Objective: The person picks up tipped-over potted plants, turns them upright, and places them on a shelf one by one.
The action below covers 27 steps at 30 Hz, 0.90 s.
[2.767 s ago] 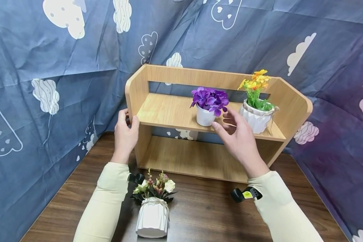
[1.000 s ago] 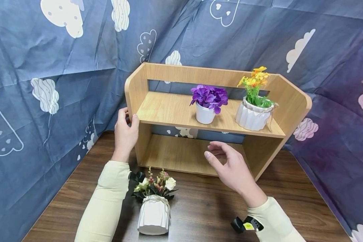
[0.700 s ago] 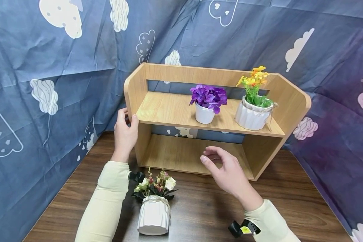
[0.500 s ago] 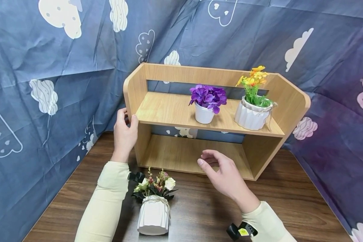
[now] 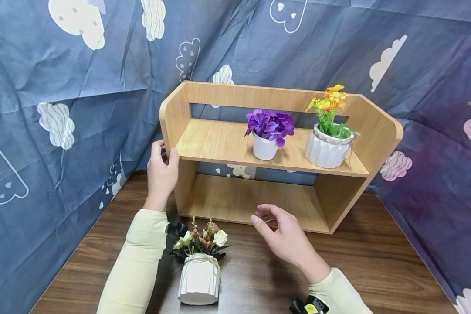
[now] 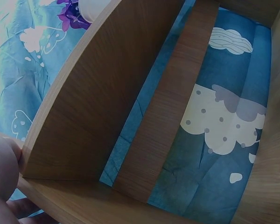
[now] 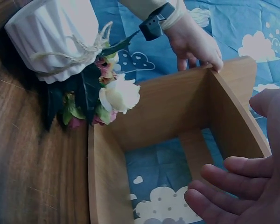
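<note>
My left hand [image 5: 161,176] grips the left side panel of a two-tier wooden shelf [image 5: 219,137], thumb at the front edge and fingers behind. In the left wrist view its thumb [image 6: 2,163] lies at the board's corner. My right hand [image 5: 282,235], fingers loosely bent and holding nothing, hovers in front of the lower tier. To its left on the table stands a white ribbed pot [image 5: 199,281] of cream and pink flowers, tied with twine. A small white pot of purple flowers [image 5: 270,125] sits mid-shelf on the upper tier, left of a white pot of yellow flowers [image 5: 326,150].
The shelf stands on a dark brown wooden table [image 5: 259,283]. Blue cloth [image 5: 113,61] with white cloud prints hangs behind and on both sides. A black band with a camera [image 5: 310,307] is on the right wrist.
My right hand has let go of the purple flower pot and moved down and left, away from the upper tier. My left hand keeps its grip on the shelf.
</note>
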Each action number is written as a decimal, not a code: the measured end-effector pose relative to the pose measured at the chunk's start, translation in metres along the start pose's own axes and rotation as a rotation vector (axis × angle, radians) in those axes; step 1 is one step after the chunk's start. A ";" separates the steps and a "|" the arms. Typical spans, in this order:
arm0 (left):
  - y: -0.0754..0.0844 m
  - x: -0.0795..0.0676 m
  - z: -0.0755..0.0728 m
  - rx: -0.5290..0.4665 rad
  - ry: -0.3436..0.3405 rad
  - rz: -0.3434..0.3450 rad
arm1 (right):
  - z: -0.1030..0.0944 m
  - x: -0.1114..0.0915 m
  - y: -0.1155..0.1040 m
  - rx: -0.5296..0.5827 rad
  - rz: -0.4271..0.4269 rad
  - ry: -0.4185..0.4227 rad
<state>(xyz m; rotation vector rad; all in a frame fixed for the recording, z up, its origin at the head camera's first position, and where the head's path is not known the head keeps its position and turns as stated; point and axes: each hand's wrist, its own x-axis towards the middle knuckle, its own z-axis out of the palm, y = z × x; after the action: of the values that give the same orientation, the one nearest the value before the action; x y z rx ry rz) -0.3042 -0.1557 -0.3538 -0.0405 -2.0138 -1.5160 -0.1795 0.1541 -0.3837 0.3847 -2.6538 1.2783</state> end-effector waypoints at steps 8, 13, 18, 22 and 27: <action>0.001 0.000 -0.001 0.006 -0.001 -0.010 | 0.013 -0.005 0.005 -0.003 0.023 -0.023; 0.001 0.000 -0.001 -0.001 -0.009 -0.019 | 0.020 -0.008 0.007 0.006 0.050 -0.034; 0.000 0.000 0.000 0.004 -0.010 -0.017 | 0.028 -0.011 0.009 0.026 0.060 -0.039; 0.001 0.000 0.000 0.010 -0.009 -0.014 | 0.035 -0.014 0.009 0.045 0.070 -0.054; 0.001 0.000 0.000 0.008 -0.002 -0.009 | 0.043 -0.018 0.010 0.040 0.074 -0.075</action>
<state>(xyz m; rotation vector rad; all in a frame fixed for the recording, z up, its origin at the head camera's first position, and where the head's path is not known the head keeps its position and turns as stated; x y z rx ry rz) -0.3038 -0.1556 -0.3527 -0.0301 -2.0234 -1.5139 -0.1673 0.1287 -0.4222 0.3495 -2.7318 1.3667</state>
